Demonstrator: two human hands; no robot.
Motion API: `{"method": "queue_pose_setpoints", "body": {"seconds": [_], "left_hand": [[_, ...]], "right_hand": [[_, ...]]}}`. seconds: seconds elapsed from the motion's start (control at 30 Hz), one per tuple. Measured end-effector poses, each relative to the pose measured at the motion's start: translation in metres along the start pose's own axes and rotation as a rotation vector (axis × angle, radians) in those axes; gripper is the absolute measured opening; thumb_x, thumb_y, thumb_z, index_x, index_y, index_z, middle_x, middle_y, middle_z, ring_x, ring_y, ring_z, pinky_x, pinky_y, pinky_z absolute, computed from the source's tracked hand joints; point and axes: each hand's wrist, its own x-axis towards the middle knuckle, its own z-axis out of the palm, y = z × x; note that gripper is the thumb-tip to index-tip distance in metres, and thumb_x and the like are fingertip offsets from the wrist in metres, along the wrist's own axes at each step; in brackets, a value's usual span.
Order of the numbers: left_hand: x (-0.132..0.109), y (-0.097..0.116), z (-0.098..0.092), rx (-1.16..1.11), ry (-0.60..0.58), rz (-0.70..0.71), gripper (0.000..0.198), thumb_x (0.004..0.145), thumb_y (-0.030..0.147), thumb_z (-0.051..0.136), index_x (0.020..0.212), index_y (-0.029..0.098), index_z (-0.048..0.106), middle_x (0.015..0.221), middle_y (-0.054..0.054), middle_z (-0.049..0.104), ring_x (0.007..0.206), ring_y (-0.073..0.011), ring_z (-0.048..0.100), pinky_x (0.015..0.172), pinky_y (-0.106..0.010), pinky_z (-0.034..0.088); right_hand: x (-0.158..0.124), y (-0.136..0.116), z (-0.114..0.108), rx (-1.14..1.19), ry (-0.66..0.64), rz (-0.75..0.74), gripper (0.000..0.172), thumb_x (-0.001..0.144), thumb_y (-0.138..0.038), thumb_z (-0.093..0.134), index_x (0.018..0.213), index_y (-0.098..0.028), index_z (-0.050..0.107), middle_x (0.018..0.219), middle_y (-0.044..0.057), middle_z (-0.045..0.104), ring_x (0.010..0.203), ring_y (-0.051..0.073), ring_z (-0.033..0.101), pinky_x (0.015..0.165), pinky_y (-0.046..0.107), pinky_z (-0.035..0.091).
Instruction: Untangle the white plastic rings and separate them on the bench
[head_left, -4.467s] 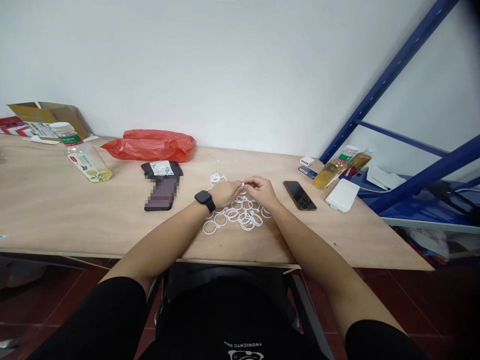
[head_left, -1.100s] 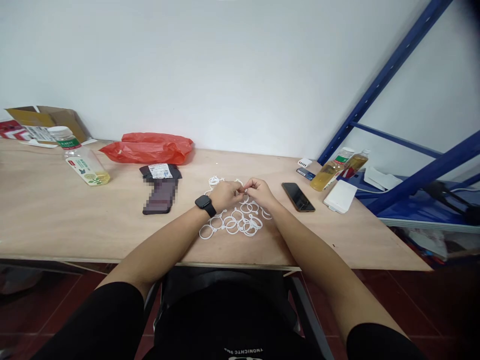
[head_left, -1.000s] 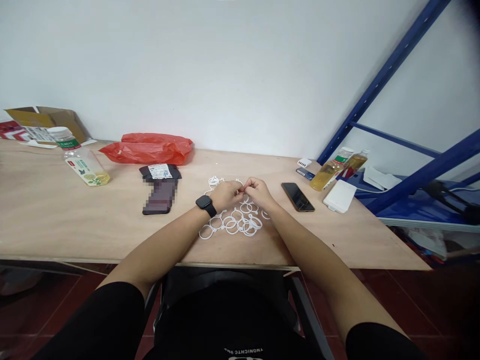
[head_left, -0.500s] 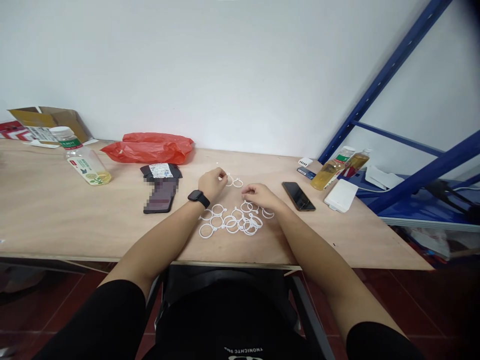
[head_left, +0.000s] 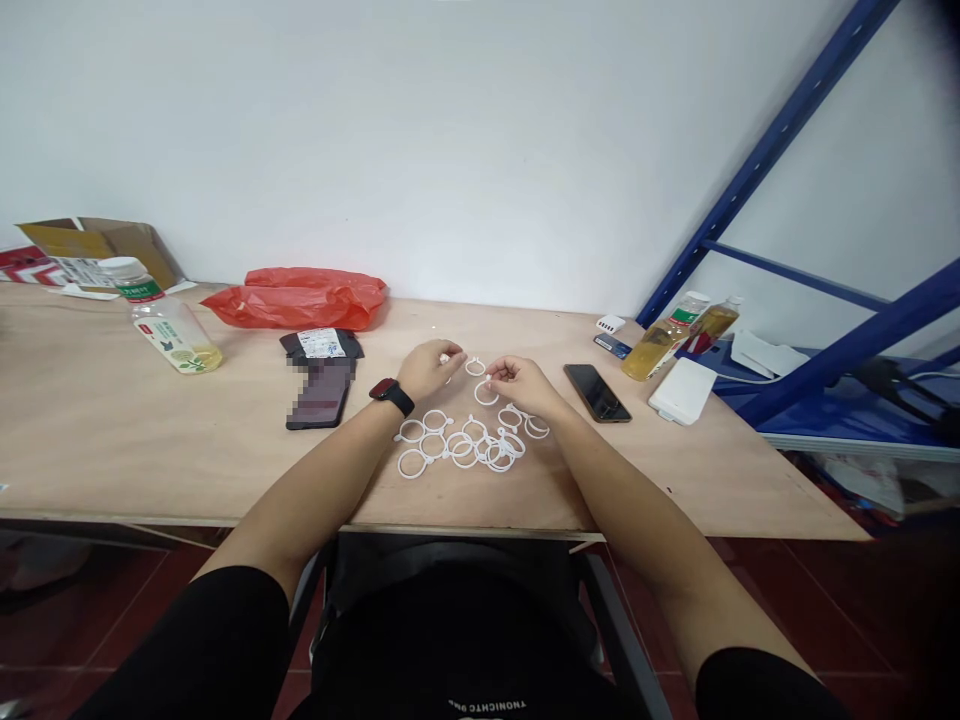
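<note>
Several white plastic curtain rings (head_left: 433, 446), each with a small eyelet, lie in a loose, partly overlapping cluster on the wooden table in front of me. My right hand (head_left: 517, 383) is closed in a pinch on the eyelet of one white ring (head_left: 486, 400), just beyond the cluster. My left hand (head_left: 433, 368), wearing a black watch (head_left: 392, 396), has its fingers drawn together with bits of a white ring showing under them; most of that ring is hidden. Between the two hands, slightly farther away, lies another white ring (head_left: 475, 373).
A phone (head_left: 597, 392), a white case (head_left: 682, 391) and a tea bottle (head_left: 658, 342) are on the right, beside a blue metal rack (head_left: 780, 270). Leftward are a dark phone (head_left: 319, 393), a red plastic bag (head_left: 300, 298), another bottle (head_left: 172, 325) and a cardboard box (head_left: 127, 245).
My right hand has lifted a ring from the cluster's far side and moved it away from me. The ring beside my left fingertips is now mostly under that hand.
</note>
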Motion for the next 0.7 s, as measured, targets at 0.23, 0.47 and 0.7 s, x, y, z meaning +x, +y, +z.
{"method": "queue_pose_setpoints", "body": {"seconds": [0.23, 0.47, 0.7], "left_hand": [[-0.007, 0.018, 0.009, -0.159, -0.237, 0.181, 0.03, 0.089, 0.043, 0.058, 0.099, 0.02, 0.075, 0.088, -0.003, 0.075, 0.076, -0.0151, 0.065, 0.071, -0.025, 0.045], [-0.007, 0.018, 0.005, -0.06, -0.233, 0.171, 0.03, 0.091, 0.042, 0.056, 0.087, 0.02, 0.076, 0.079, -0.003, 0.074, 0.068, -0.0139, 0.063, 0.064, -0.024, 0.041], [-0.01, 0.035, 0.007, 0.083, -0.19, 0.213, 0.028, 0.094, 0.035, 0.052, 0.089, 0.021, 0.075, 0.084, -0.005, 0.075, 0.076, -0.0181, 0.066, 0.07, -0.027, 0.042]], "right_hand": [[0.002, 0.003, 0.009, 0.134, 0.082, -0.085, 0.032, 0.063, -0.038, 0.08, 0.084, -0.017, 0.068, 0.082, 0.004, 0.07, 0.074, 0.015, 0.063, 0.073, 0.029, 0.053], [-0.001, -0.004, 0.009, 0.191, 0.013, -0.035, 0.032, 0.063, -0.041, 0.078, 0.083, -0.018, 0.069, 0.084, 0.005, 0.073, 0.08, 0.018, 0.067, 0.078, 0.033, 0.053], [0.0, -0.005, 0.02, 0.126, 0.203, -0.013, 0.011, 0.065, -0.029, 0.06, 0.071, -0.02, 0.057, 0.073, 0.002, 0.066, 0.07, 0.015, 0.06, 0.065, 0.027, 0.048]]}}
